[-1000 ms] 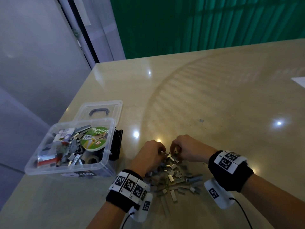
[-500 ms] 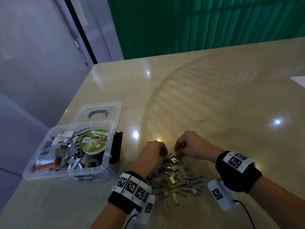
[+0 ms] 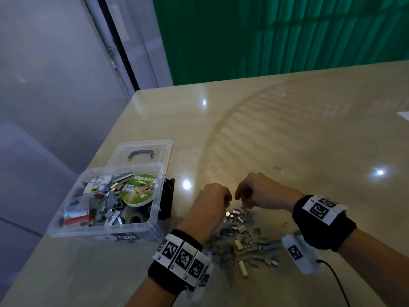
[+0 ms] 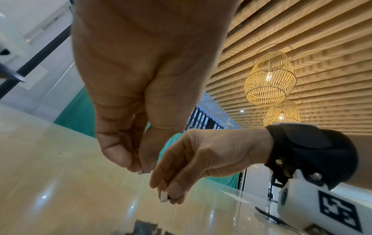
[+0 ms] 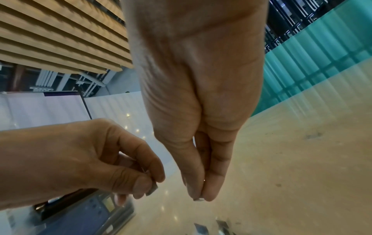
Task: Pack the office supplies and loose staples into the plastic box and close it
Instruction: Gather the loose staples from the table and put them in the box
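Fingers of our left hand (image 4: pixel 141 98) and right hand (image 4: pixel 203 159) each pinch one staple strip (image 4: pixel 164 197); our open box (image 3: pixel 106 227) holds one tape roll (image 3: pixel 138 192) among staples

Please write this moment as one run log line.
left hand: pinches grey metal staples | right hand: pinches staple | clear plastic box: open

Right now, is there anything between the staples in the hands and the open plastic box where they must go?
Nothing visible blocks the way. The plastic box stands open to the left of the left hand, its lid lying behind it. The right hand only has to pass over the staple pile.
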Tool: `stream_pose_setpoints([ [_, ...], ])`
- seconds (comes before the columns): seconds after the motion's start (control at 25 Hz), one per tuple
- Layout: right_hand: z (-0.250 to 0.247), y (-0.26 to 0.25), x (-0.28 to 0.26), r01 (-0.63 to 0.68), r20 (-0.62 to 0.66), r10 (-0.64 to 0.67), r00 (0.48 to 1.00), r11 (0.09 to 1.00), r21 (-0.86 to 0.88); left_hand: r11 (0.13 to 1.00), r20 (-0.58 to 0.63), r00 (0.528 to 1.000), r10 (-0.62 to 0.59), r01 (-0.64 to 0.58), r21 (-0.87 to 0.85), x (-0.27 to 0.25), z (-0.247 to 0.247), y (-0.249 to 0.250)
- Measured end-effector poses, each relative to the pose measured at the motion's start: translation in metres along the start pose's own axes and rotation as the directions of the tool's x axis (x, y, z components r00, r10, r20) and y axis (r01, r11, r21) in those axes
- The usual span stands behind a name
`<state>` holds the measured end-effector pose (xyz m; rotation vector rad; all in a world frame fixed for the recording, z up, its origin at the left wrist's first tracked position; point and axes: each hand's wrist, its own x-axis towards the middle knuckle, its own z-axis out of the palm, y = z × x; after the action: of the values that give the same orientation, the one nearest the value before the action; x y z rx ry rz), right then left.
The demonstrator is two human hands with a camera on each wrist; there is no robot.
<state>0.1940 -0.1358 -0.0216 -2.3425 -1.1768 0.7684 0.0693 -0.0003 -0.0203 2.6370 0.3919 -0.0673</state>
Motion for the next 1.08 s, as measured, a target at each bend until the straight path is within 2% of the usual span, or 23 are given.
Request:
stream_pose_setpoints([
  [0.12,-0.011,-0.015,0.003,0.042,-0.001,-0.042,0.999,0.999,-0.027,0.996,-0.099,0.991,0.086,-0.089,-0.023,-0.017,-0.022,0.000],
  [0.2,-0.018,-0.030,0.005,0.068,0.069,-0.064,0.996,0.996,-0.059,0.990,-0.188,0.975,0.118,-0.129,-0.048,-0.031,-0.045,-0.004],
  [0.32,-0.021,-0.059,0.011,0.036,0.233,0.026,0.972,0.965,-0.260,0.989,-0.295,0.953,0.070,-0.104,-0.101,-0.056,-0.085,-0.026],
  [0.4,-0.024,-0.079,0.015,0.047,0.260,0.059,0.964,0.922,-0.384,0.987,-0.347,0.938,0.003,-0.058,-0.147,-0.074,-0.109,-0.051],
  [0.52,-0.031,-0.130,0.031,0.206,0.146,-0.166,0.975,0.924,-0.323,0.973,-0.429,0.892,-0.141,0.045,-0.226,-0.100,-0.138,-0.104],
  [0.64,-0.024,-0.195,0.052,0.408,0.026,-0.410,0.912,0.895,-0.180,0.953,-0.458,0.855,-0.242,0.121,-0.278,-0.114,-0.150,-0.141],
  [0.72,-0.008,-0.232,0.068,0.495,-0.013,-0.499,0.866,0.861,-0.116,0.947,-0.464,0.843,-0.272,0.149,-0.285,-0.114,-0.154,-0.155],
  [0.88,0.022,-0.268,0.106,0.513,-0.109,-0.515,0.850,0.857,-0.047,0.958,-0.473,0.839,-0.269,0.182,-0.222,-0.100,-0.157,-0.177],
  [1.0,0.032,-0.276,0.124,0.496,-0.114,-0.500,0.859,0.866,-0.062,0.963,-0.447,0.854,-0.265,0.213,-0.164,-0.094,-0.161,-0.184],
  [1.08,0.030,-0.272,0.127,0.479,-0.114,-0.484,0.867,0.875,-0.070,0.958,-0.452,0.848,-0.278,0.208,-0.198,-0.096,-0.164,-0.188],
])
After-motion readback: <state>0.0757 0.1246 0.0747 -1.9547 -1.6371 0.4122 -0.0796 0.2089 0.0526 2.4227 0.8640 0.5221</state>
